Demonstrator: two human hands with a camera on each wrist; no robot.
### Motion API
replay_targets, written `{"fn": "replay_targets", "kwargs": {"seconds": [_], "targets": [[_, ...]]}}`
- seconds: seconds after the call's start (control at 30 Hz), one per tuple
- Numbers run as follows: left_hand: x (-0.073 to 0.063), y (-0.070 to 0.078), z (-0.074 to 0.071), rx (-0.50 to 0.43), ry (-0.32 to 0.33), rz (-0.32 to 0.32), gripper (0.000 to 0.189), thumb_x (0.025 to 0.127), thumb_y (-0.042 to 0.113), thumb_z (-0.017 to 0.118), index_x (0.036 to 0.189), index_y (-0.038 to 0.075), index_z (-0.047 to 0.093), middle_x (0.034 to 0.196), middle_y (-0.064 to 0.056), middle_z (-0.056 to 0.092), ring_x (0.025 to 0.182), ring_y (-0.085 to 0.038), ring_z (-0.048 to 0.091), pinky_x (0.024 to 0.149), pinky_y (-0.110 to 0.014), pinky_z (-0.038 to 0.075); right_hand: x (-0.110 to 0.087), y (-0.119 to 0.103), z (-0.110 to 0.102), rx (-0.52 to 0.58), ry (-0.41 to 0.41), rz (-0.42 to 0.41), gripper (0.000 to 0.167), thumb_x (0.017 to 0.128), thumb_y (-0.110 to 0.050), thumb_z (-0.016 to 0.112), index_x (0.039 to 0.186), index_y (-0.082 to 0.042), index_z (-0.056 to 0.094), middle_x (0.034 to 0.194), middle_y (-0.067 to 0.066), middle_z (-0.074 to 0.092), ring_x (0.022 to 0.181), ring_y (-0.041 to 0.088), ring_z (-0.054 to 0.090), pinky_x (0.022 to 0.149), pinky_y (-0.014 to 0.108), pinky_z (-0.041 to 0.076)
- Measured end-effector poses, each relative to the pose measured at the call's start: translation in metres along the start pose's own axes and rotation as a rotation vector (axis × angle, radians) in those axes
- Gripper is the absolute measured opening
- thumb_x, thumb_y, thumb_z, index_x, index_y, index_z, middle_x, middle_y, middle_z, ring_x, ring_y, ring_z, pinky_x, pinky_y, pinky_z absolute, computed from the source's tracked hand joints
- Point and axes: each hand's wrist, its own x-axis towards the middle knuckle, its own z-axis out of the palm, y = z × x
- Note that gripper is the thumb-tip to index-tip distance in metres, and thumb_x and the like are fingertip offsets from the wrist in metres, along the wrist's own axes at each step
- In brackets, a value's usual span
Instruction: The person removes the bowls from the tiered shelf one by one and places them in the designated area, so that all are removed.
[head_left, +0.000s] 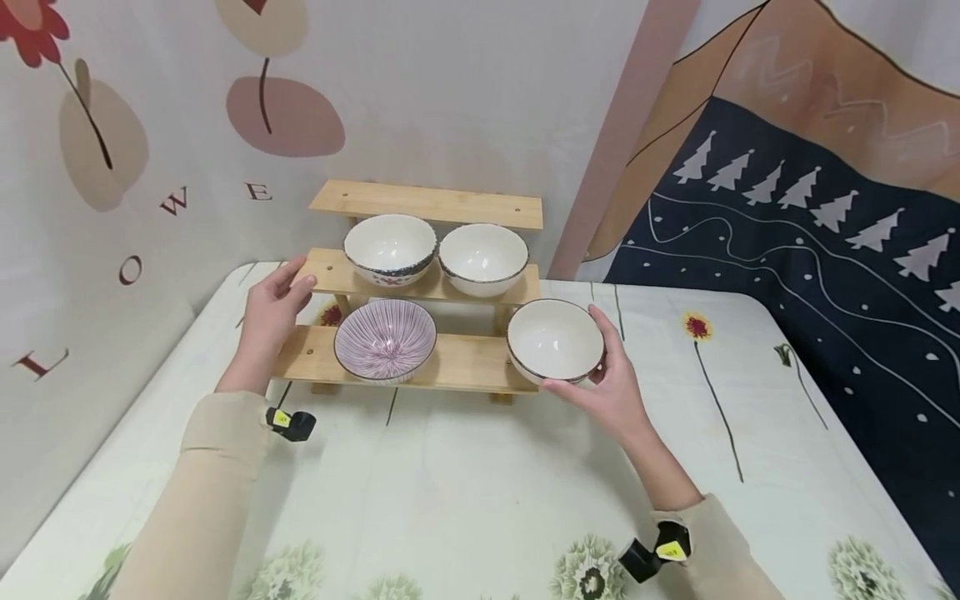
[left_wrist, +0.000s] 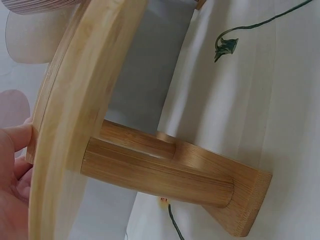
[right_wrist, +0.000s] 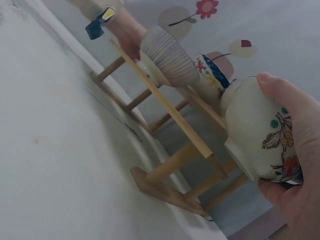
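A three-tier wooden rack [head_left: 472, 367] stands on the table. My left hand [head_left: 274, 307] grips the left end of its middle shelf [head_left: 322, 265], thumb on top. My right hand [head_left: 611, 387] holds a white bowl [head_left: 555, 337] by its right side, upright at the right end of the lowest shelf. In the right wrist view this bowl [right_wrist: 250, 130] shows painted leaves and berries outside, with its foot beside the shelf end. A purple-striped bowl [head_left: 385, 342] sits on the lowest shelf's left part. On the middle shelf stand a blue-rimmed bowl [head_left: 391, 250] and another white bowl [head_left: 483, 258].
The rack's top shelf [head_left: 427, 202] carries nothing and runs close to the back curtain [head_left: 465, 100]. A flower-printed cloth [head_left: 450, 483] covers the table. At the right hangs a dark curtain with printed trees [head_left: 750, 242].
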Motion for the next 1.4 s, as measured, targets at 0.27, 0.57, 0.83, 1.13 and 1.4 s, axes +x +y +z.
{"fn": "replay_targets", "kwargs": {"seconds": [0.27, 0.57, 0.83, 1.13, 1.4], "targets": [[-0.001, 0.001, 0.0, 0.004, 0.004, 0.007, 0.06, 0.104, 0.037, 0.048, 0.156, 0.012, 0.031, 0.162, -0.012, 0.032, 0.144, -0.029, 0.042, 0.113, -0.024, 0.046, 0.001, 0.002, -0.012, -0.046, 0.063, 0.009, 0.107, 0.076, -0.001, 0.084, 0.16, -0.016, 0.02, 0.16, 0.014, 0.031, 0.137, 0.033, 0.044, 0.089, -0.002, 0.044], [-0.002, 0.002, -0.001, 0.007, 0.0, -0.019, 0.061, 0.104, 0.039, 0.048, 0.157, 0.015, 0.03, 0.163, -0.009, 0.031, 0.145, -0.027, 0.043, 0.114, -0.026, 0.045, 0.007, 0.01, -0.021, -0.003, 0.121, -0.019, 0.105, 0.075, 0.003, 0.082, 0.159, -0.012, 0.02, 0.156, 0.013, 0.037, 0.128, 0.024, 0.05, 0.095, -0.001, 0.045], [-0.001, 0.002, -0.002, -0.012, -0.009, -0.011, 0.061, 0.104, 0.038, 0.048, 0.157, 0.015, 0.029, 0.164, -0.009, 0.029, 0.146, -0.027, 0.041, 0.115, -0.026, 0.044, 0.019, 0.019, -0.026, 0.023, 0.185, -0.024, 0.103, 0.077, 0.002, 0.081, 0.159, -0.012, 0.02, 0.155, 0.01, 0.039, 0.126, 0.016, 0.048, 0.095, 0.001, 0.046], [0.0, 0.0, -0.002, -0.006, -0.015, -0.006, 0.06, 0.104, 0.037, 0.048, 0.157, 0.016, 0.029, 0.164, -0.009, 0.03, 0.146, -0.027, 0.041, 0.116, -0.027, 0.044, 0.035, 0.032, -0.028, 0.004, 0.246, 0.02, 0.106, 0.079, -0.007, 0.083, 0.16, -0.016, 0.016, 0.161, 0.004, 0.033, 0.138, 0.019, 0.042, 0.112, 0.019, 0.046], [0.0, 0.0, -0.002, -0.01, -0.02, -0.008, 0.06, 0.105, 0.036, 0.048, 0.158, 0.015, 0.028, 0.164, -0.009, 0.029, 0.146, -0.027, 0.041, 0.116, -0.026, 0.043, 0.048, 0.037, -0.022, 0.008, 0.273, 0.03, 0.107, 0.08, -0.01, 0.083, 0.16, -0.011, 0.012, 0.162, 0.01, 0.029, 0.144, 0.022, 0.038, 0.121, 0.044, 0.04]]}}
